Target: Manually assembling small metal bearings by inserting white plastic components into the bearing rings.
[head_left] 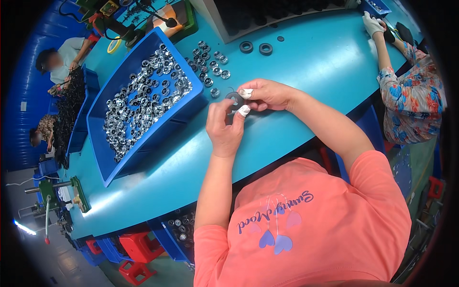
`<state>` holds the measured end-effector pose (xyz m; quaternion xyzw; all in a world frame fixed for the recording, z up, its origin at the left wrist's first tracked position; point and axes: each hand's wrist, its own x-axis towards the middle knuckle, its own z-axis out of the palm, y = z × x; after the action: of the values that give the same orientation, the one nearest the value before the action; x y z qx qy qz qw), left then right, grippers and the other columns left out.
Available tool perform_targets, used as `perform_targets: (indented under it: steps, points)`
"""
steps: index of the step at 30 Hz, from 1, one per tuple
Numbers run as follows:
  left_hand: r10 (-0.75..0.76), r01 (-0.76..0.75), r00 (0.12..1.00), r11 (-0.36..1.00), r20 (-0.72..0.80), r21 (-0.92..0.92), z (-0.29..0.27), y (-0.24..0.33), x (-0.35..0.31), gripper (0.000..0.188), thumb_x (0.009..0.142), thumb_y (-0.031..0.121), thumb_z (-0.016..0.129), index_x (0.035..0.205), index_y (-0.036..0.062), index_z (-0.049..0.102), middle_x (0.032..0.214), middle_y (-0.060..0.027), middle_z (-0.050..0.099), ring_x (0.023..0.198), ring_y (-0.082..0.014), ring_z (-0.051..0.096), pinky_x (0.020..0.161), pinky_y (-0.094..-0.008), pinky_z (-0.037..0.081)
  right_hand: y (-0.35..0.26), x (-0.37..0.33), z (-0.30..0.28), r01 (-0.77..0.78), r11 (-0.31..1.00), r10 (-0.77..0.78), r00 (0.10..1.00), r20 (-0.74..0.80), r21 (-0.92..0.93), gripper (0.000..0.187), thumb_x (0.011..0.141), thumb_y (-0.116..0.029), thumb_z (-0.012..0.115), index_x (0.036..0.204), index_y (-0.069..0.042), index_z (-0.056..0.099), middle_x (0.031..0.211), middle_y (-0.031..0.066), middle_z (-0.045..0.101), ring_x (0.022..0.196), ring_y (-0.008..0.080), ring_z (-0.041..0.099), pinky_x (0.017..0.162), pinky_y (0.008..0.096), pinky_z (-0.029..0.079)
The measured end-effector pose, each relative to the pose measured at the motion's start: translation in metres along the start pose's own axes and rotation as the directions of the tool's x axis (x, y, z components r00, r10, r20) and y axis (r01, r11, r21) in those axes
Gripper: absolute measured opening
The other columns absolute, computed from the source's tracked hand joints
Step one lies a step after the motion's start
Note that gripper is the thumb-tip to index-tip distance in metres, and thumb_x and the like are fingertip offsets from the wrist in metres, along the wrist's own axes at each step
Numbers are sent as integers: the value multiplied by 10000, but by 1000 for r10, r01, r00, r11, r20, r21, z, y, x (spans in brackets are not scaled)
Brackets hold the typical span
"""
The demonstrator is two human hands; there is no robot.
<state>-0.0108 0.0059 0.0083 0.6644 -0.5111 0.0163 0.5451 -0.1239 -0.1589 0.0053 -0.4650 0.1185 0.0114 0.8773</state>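
Note:
A dark grey ring (233,101) is held up between my two hands over the near side of the table. My left hand (224,128) pinches it from the left, fingers and thumb closed around its edge. On the other side my right hand (268,95) grips the same ring with bent fingers. White wrapping covers both thumb tips. Part of the ring is hidden behind my fingers. Just left of my hands, several shiny clear-and-black round parts (215,92) lie loose on the table.
A large blue bin (186,107) full of similar shiny round parts stands at left on the turquoise table (315,62). Two black rings (246,47) and a small dark disc (280,38) lie farther back. Co-workers sit left and right (411,98). Red stools (138,246) stand below.

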Motion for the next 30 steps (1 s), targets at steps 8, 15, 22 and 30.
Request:
perform_targets:
  steps: [8, 15, 22, 30]
  points:
    - [-424, 461, 886, 754, 189, -469, -2, -19, -2, 152, 928, 104, 727, 1035, 33, 646, 951, -30, 645, 785, -112, 601, 651, -262, 521, -3, -3, 16, 102, 985, -126, 975, -185, -138, 225, 955, -113, 576, 1169, -55, 608, 945, 6, 567, 693, 61, 474, 572, 215, 379]
    - [-400, 556, 790, 148, 465, -818, -15, -30, 3, 201, 1006, 205, 625, 1136, 54, 600, 1104, -73, 666, 956, -186, 649, 790, -355, 548, -11, -6, 9, 334, 933, -357, 904, -235, -134, 337, 970, -108, 569, 1298, -33, 571, 1195, 61, 612, 942, 125, 611, 807, 281, 507]
    - [-360, 574, 780, 84, 513, -814, -15, -36, 2, 210, 1011, 217, 617, 1134, 48, 598, 1114, -79, 670, 974, -193, 649, 811, -350, 543, -12, -8, 21, 339, 848, -432, 888, -161, -407, 329, 898, -64, 710, 1224, -63, 667, 1243, 45, 587, 1061, 124, 600, 877, 264, 529]
    - [-357, 591, 770, 87, 529, -802, -14, -37, 1, 216, 1010, 209, 612, 1137, 36, 596, 1130, -95, 670, 985, -199, 647, 821, -352, 541, -10, -8, 27, 402, 788, -507, 854, -120, -467, 403, 816, -34, 782, 1205, -51, 678, 1167, 23, 576, 1016, 116, 598, 898, 261, 524]
